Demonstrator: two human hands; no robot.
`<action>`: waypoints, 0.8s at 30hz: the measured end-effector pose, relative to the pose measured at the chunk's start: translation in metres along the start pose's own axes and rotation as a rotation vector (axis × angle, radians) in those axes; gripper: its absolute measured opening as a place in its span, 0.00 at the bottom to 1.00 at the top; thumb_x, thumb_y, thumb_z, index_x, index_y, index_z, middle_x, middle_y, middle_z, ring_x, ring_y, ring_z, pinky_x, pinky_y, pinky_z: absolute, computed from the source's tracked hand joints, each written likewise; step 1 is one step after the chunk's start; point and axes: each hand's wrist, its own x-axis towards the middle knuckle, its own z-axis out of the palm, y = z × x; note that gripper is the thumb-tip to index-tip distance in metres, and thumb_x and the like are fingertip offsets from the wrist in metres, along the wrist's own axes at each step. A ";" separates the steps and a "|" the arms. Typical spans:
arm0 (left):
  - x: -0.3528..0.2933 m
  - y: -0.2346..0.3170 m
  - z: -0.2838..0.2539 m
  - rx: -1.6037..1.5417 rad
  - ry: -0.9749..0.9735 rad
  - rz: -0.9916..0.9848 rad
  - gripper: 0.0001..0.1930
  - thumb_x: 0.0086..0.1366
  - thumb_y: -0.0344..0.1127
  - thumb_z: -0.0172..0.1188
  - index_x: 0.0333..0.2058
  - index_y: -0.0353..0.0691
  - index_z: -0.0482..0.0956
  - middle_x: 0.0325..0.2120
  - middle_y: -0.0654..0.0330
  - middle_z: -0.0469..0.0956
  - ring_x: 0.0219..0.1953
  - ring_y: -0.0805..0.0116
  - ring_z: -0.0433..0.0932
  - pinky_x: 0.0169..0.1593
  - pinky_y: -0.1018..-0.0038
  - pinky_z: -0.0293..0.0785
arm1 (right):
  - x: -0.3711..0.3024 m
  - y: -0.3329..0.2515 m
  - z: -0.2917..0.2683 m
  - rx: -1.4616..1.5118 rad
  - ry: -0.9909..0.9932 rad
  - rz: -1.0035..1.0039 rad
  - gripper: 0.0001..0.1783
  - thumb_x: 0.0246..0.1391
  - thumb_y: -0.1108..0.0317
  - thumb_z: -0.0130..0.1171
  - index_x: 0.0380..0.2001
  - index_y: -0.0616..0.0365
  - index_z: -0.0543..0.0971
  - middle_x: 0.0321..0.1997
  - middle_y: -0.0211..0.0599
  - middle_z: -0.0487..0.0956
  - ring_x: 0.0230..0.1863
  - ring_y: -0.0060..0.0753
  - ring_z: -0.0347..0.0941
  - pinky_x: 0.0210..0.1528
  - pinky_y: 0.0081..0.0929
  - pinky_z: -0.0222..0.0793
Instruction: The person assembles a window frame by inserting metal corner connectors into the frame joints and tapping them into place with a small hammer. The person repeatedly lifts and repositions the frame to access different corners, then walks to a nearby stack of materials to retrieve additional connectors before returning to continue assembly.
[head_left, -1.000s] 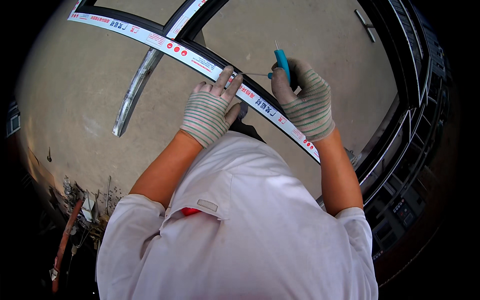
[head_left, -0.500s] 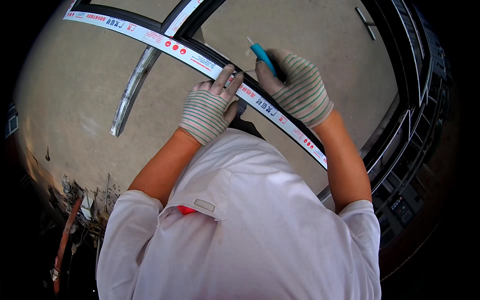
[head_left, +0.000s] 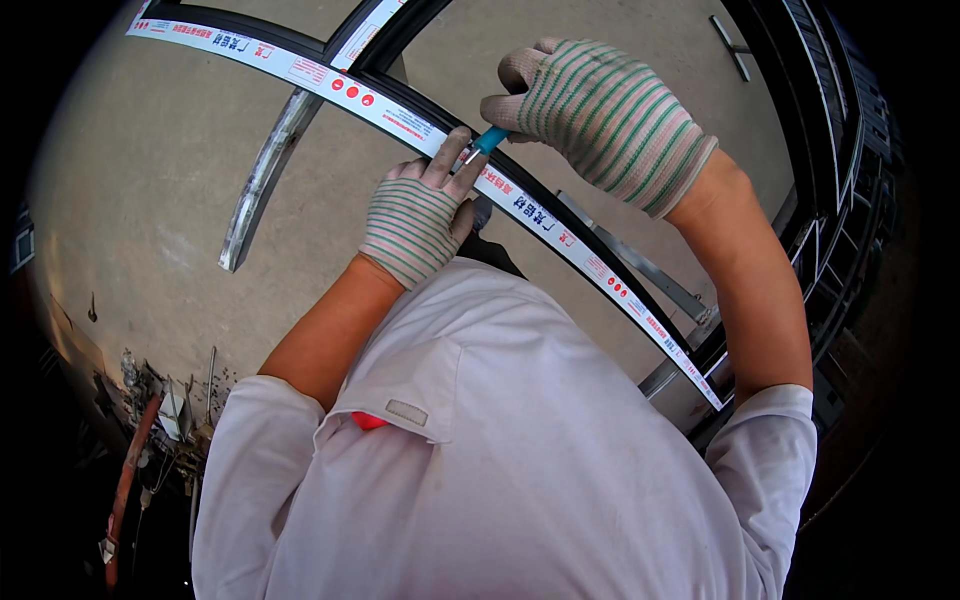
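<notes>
A teal-handled tool with a short stretch of metal shaft showing is gripped in my right hand, which wears a green-striped knit glove. The shaft slants down to the window frame bar, a dark profile with printed white film. Whether it is a screwdriver or an awl I cannot tell. My left hand, gloved the same way, rests its stretched fingers on the bar, spread around the tool's metal end. Its thumb lies off the near edge of the bar. Whatever lies under the fingertips is hidden.
A silvery metal support runs beneath the bar on the left. Another grey metal bar lies under the frame on the right. Dark frame profiles stand along the right side. Tools and clutter sit at lower left.
My right hand has risen and moved right, turning the tool so its shaft now points down at the bar instead of up. My left hand has stayed in place.
</notes>
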 end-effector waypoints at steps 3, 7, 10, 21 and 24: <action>0.003 0.001 0.001 0.002 -0.042 -0.049 0.31 0.58 0.36 0.65 0.62 0.46 0.74 0.68 0.49 0.65 0.43 0.51 0.84 0.54 0.55 0.77 | 0.014 -0.003 0.001 -0.148 -0.139 0.027 0.06 0.56 0.62 0.67 0.37 0.44 0.83 0.37 0.30 0.79 0.45 0.37 0.78 0.45 0.34 0.76; 0.000 0.000 0.004 -0.005 -0.003 -0.053 0.31 0.59 0.36 0.65 0.62 0.46 0.74 0.69 0.49 0.65 0.44 0.50 0.84 0.55 0.55 0.77 | 0.043 0.000 0.013 -0.116 -0.429 0.179 0.09 0.52 0.58 0.71 0.37 0.42 0.84 0.36 0.27 0.81 0.45 0.34 0.79 0.46 0.34 0.77; 0.001 0.002 0.002 -0.008 0.007 -0.043 0.31 0.59 0.36 0.65 0.63 0.46 0.74 0.69 0.49 0.65 0.44 0.50 0.84 0.56 0.55 0.77 | 0.035 0.014 0.021 -0.113 -0.348 0.029 0.10 0.52 0.59 0.71 0.38 0.41 0.84 0.37 0.28 0.81 0.45 0.34 0.80 0.45 0.33 0.78; -0.001 0.000 0.004 -0.025 0.067 -0.015 0.35 0.56 0.31 0.62 0.66 0.44 0.71 0.66 0.44 0.68 0.46 0.48 0.83 0.53 0.55 0.78 | 0.003 -0.020 -0.018 0.449 -0.153 0.388 0.33 0.57 0.61 0.71 0.66 0.41 0.76 0.38 0.41 0.85 0.37 0.36 0.83 0.46 0.34 0.81; 0.000 0.003 0.001 -0.022 -0.010 -0.064 0.34 0.59 0.37 0.65 0.66 0.47 0.70 0.69 0.49 0.64 0.47 0.51 0.83 0.57 0.56 0.76 | -0.006 -0.005 0.006 0.532 -0.071 0.429 0.34 0.57 0.56 0.72 0.66 0.50 0.75 0.37 0.44 0.85 0.39 0.32 0.85 0.47 0.31 0.82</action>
